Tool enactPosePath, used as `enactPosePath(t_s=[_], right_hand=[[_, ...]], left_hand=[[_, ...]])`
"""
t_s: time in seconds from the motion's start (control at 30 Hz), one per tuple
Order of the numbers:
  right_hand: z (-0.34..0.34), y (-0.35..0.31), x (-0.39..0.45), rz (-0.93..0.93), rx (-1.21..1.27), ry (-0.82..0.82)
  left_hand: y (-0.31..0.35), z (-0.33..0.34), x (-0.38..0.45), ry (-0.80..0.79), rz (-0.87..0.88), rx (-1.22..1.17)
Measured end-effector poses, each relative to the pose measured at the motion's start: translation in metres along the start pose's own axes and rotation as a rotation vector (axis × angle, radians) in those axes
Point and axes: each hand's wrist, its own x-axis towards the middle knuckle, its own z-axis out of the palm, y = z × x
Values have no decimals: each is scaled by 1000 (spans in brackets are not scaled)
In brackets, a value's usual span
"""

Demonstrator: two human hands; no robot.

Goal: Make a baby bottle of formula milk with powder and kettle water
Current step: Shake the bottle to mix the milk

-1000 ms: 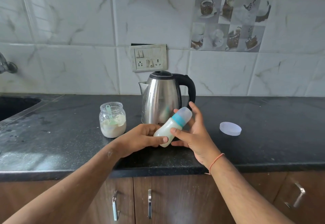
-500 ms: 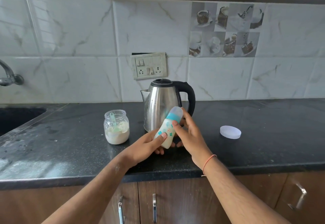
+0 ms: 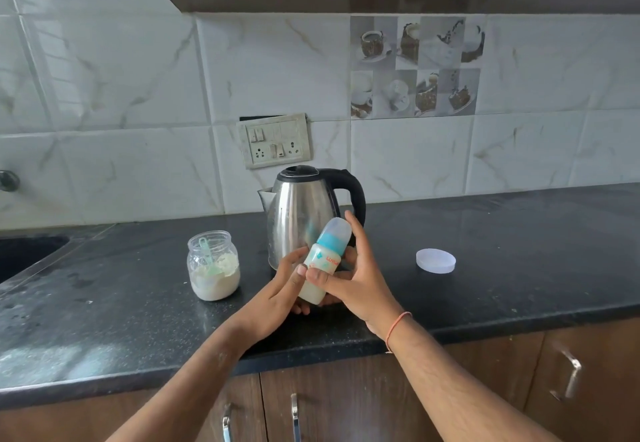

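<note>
- Both hands, left hand [image 3: 277,289] and right hand [image 3: 356,278], clasp the capped bottle [image 3: 320,265] before the kettle [image 3: 301,219].
- Bottle has rocked more upright since a second ago; milky contents suggest mixing nearly complete.

Two hands hold a capped baby bottle [image 3: 323,261] of milky liquid above a dark stone counter [image 3: 502,268], tilted with its cap toward the upper right. The left hand [image 3: 277,294] supports the lower body while the right hand [image 3: 356,277], an orange thread [image 3: 396,327] at its wrist, grips from the other side. A steel kettle [image 3: 304,213] stands just behind. To the left sits an open jar [image 3: 213,266] of white powder with a scoop [image 3: 207,254] inside; its lid [image 3: 435,260] lies apart at right. A switchboard [image 3: 274,141] hangs on the tiled wall.
</note>
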Motion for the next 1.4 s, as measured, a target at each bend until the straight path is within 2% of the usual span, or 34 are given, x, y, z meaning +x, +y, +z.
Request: enactPosePath(t_s=[0.17, 0.37, 0.57, 0.63, 0.73, 0.77, 0.8, 0.87, 0.9, 0.93, 1.0, 1.03, 1.07, 1.13, 1.17, 1.2, 1.23, 1.27, 1.3, 1.33, 1.37, 1.4], right_hand=[[0, 0, 0, -33, 3, 88], [2, -4, 0, 45, -17, -3], [0, -5, -1, 65, 57, -8], [0, -8, 1, 65, 174, 100], [-12, -6, 7, 77, 547, 499], [-17, -5, 9, 101, 623, 539], [-21, -6, 8, 141, 613, 492], [-21, -7, 5, 217, 446, 243], [-18, -8, 5, 219, 399, 218], [-16, -9, 7, 191, 412, 297], [-18, -10, 11, 96, 650, 630], [-21, -5, 14, 70, 723, 725], [-22, -5, 14, 89, 725, 701], [-18, -7, 11, 198, 504, 342], [-17, -5, 10, 255, 463, 243], [-15, -6, 11, 253, 424, 265], [-16, -4, 14, 201, 463, 379], [-19, -4, 14, 143, 608, 573], [-25, 2, 17, 99, 739, 688], [-28, 5, 19, 106, 794, 727], [-28, 2, 17, 139, 754, 650], [-27, 0, 16, 199, 654, 474]], left_hand=[[-4, 1, -1, 17, 18, -30], [2, 5, -3, -11, 46, 220], [-1, 3, 0, -48, 40, 243], [-5, 4, -1, -2, 60, 215], [-10, 3, 0, 71, 74, 171], [-10, 2, 0, 76, 73, 160], [-11, 2, 0, 73, 74, 153], [-13, 2, 1, 62, 73, 137], [-13, 2, 0, 61, 72, 131], [-13, 1, 1, 66, 75, 128], [-14, 0, 1, 84, 78, 116], [-15, 0, 1, 100, 79, 117], [-16, 0, 1, 115, 78, 116], [-16, 0, 1, 132, 78, 109], [-17, 1, 1, 142, 81, 112], [-17, 0, 1, 156, 82, 113], [-16, -1, 0, 168, 82, 107], [-16, 0, 1, 178, 85, 98], [-17, 0, 0, 186, 86, 94], [-18, 0, 1, 191, 85, 98], [-17, -1, 0, 187, 81, 106], [-16, -1, 1, 180, 77, 115]])
